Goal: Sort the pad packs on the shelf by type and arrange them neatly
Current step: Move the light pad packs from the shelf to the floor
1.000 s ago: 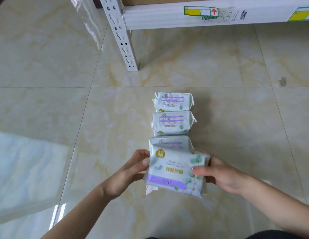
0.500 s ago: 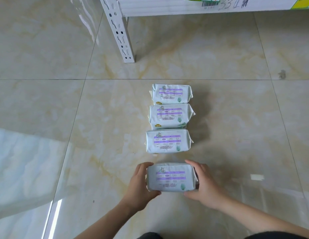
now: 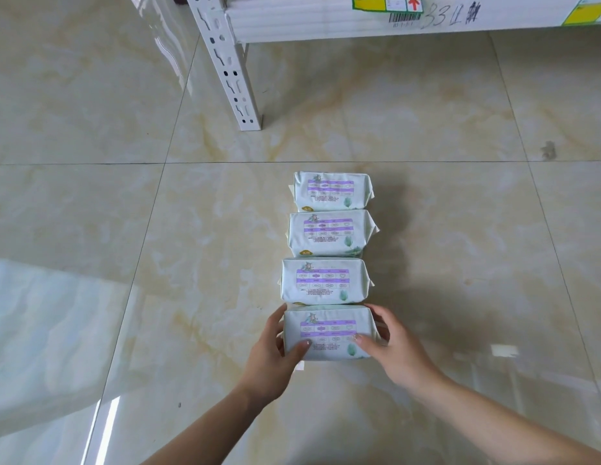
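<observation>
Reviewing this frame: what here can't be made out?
Head view, top edge: the shelf is cut off, so its contents are out of frame.
Head view: the print on the packs is too small to read, so their type is unconfirmed.
Head view: the ends of the nearest pack are covered by the left hand and right hand.

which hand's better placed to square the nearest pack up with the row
Right, marginally: the nearest pack sits slightly right of the third pack, and the right hand grips that end.
</observation>
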A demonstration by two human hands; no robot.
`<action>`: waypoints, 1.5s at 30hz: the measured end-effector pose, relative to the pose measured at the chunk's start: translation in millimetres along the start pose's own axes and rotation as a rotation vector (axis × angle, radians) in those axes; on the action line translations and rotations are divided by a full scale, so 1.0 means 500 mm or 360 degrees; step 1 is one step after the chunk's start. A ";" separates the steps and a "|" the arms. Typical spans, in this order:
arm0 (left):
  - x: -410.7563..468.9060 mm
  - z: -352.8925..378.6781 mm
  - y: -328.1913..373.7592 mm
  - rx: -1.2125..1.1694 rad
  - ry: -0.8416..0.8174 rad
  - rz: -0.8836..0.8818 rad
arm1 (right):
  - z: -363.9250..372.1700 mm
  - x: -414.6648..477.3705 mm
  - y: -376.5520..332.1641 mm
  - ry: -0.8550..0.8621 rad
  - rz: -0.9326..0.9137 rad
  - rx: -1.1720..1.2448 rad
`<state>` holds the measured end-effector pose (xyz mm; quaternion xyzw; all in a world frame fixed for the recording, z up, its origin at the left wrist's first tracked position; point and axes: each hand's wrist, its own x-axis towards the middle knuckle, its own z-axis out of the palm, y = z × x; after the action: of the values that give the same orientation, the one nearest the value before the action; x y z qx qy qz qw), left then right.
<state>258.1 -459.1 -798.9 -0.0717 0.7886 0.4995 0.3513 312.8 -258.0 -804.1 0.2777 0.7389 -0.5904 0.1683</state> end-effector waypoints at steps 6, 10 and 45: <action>0.008 -0.006 0.007 0.0013 -0.0008 -0.0003 | -0.002 0.003 -0.003 0.0003 0.0012 -0.0001; 0.002 -0.011 0.027 0.0092 0.0035 -0.0016 | -0.007 0.003 -0.011 0.0058 0.0024 -0.0031; -0.791 -0.325 1.114 0.0082 0.0046 0.0401 | -0.381 -0.771 -1.074 0.0504 -0.0122 0.0442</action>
<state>215.0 -416.0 -99.2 0.0298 0.8090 0.5181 0.2762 305.0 -235.3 -116.7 0.3592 0.6777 -0.6415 -0.0125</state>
